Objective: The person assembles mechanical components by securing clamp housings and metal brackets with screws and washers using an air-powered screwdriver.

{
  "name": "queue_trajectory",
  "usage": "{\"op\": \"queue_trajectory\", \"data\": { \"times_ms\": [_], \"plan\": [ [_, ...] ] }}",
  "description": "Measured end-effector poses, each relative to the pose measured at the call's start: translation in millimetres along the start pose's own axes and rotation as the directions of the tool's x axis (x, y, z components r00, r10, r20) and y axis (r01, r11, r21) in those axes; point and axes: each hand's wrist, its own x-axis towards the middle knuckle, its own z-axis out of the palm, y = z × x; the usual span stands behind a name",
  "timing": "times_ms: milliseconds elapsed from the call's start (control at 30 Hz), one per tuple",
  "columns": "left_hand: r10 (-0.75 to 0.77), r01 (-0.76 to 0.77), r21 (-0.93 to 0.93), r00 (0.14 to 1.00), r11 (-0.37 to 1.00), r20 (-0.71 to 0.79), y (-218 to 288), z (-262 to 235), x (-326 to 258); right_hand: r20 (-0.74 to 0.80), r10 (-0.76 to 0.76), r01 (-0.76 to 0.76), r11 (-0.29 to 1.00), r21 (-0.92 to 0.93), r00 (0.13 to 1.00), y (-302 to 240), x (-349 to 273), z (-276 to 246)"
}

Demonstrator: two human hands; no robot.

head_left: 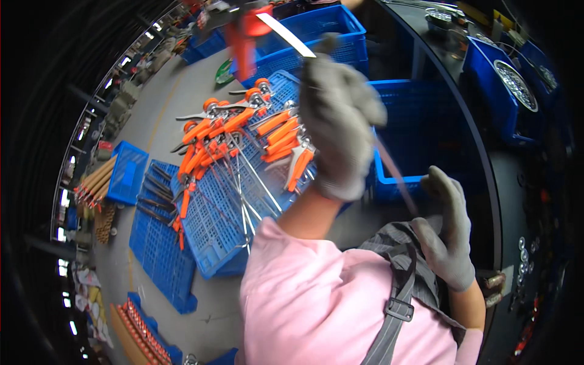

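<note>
My left hand [340, 115], in a grey glove, is raised and closed round a long thin rod. A bright white stretch of the rod [286, 35] shows beyond the fist, and a blurred pinkish stretch runs down toward my right hand. Close to the rod's far end is a blurred red and dark tool head [243, 39]; whether they are joined I cannot tell. My right hand [450, 228], also gloved, has thumb and fingers apart beside the rod's lower end. Left of my raised arm, orange-handled pruner heads [225, 121] and thin metal rods [243, 201] lie piled on a blue crate [207, 237].
Blue crates [353, 45] stand ahead, with another deep one [420, 121] behind my hands. A dark workbench [511, 201] runs along the right, carrying a blue bin [496, 79] and a tray of metal parts [516, 85]. More crates and wooden handles [97, 179] are at left.
</note>
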Motion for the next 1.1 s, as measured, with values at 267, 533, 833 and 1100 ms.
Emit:
{"op": "queue_trajectory", "data": {
  "times_ms": [267,533,833,1100],
  "plan": [
    [0.643,0.286,0.952,0.75,-0.107,-0.154,179.6,-404.4,81.0,0.058,0.41,-0.406,0.856,0.32,0.91,36.9,1.9,-33.5],
    [0.461,0.708,0.498,0.705,-0.5,-0.539,133.9,-656.2,-16.3,0.176,0.58,-0.606,0.749,0.269,0.795,75.8,-27.7,-18.5],
    [0.653,0.766,0.521,0.618,-0.376,-0.438,73.7,-616.2,20.0,0.036,0.679,-0.657,0.693,0.297,0.733,95.9,-55.4,-25.5],
    [-0.068,-0.403,0.896,0.915,-0.189,0.397,-32.1,-334.7,112.6,-0.088,0.698,-0.64,0.693,0.333,0.71,100.9,-80.6,-36.4]
  ]
}}
